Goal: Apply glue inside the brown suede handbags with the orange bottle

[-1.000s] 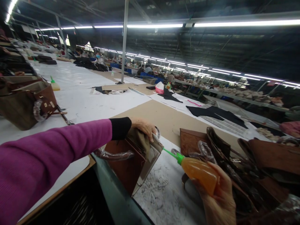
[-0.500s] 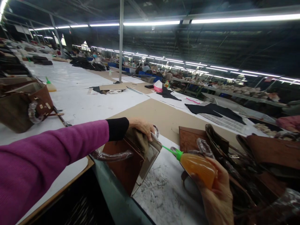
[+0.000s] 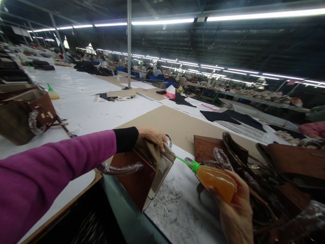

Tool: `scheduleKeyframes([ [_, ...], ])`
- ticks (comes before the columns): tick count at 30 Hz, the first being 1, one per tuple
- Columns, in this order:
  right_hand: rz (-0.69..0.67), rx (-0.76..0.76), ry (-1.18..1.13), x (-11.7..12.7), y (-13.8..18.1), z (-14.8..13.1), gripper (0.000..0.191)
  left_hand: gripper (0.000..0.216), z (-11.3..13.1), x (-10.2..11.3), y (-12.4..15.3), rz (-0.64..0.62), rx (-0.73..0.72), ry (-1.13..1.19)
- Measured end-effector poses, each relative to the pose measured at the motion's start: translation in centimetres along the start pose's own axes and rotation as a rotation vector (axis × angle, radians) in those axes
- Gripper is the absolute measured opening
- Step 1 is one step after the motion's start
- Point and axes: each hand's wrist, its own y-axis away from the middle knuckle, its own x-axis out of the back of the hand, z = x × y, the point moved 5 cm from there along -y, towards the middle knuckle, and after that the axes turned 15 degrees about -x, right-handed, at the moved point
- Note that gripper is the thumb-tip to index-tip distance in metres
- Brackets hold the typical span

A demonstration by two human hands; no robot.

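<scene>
A brown handbag (image 3: 137,184) lies tilted at the table's near edge, its light lining showing and its handle wrapped in clear plastic. My left hand (image 3: 154,138) grips the upper edge of this bag, fingers closed over the lining. In my right hand (image 3: 236,203) is a squeeze bottle (image 3: 215,179) of orange-amber glue-like liquid, held on its side. Its long green nozzle points left, and the tip meets the bag's edge just below my left fingers. Whether any liquid comes out is too small to tell.
Several brown handbags (image 3: 291,162) crowd the right side, and another bag (image 3: 27,115) stands at the left. A second green-capped bottle (image 3: 52,92) is behind that one. Black cut pieces (image 3: 231,117) lie farther back. Below the table edge is a dark open box or drawer (image 3: 83,213).
Very little differs. The view has shifted slightly; both hands, the bag and the bottle keep nearly the same positions, with the nozzle still at the bag's edge.
</scene>
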Motion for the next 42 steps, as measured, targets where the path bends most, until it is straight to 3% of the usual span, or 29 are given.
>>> scheduleKeyframes([
  [9, -0.034, -0.161, -0.057, -0.8, 1.4, 1.1, 0.057, 0.017, -0.5, -0.3, -0.1, 0.019, -0.019, -0.067],
  [17, -0.062, -0.1, -0.037, -0.1, 0.1, 2.2, 0.063, 0.023, 0.0, -0.5, 0.1, 0.017, 0.011, -0.115],
  [23, -0.071, -0.163, -0.021, -0.3, 0.7, 2.5, 0.059, 0.019, 0.2, -0.6, 0.3, 0.03, 0.014, -0.125],
  [35, -0.038, -0.107, -0.007, 0.0, 0.5, 2.2, 0.059, 0.022, -0.1, -1.0, 0.3, 0.031, -0.041, -0.055],
  [42, -0.045, -0.104, -0.008, 0.0, 0.6, 2.4, 0.06, 0.02, 0.1, -0.9, 0.3, 0.037, -0.041, -0.13],
])
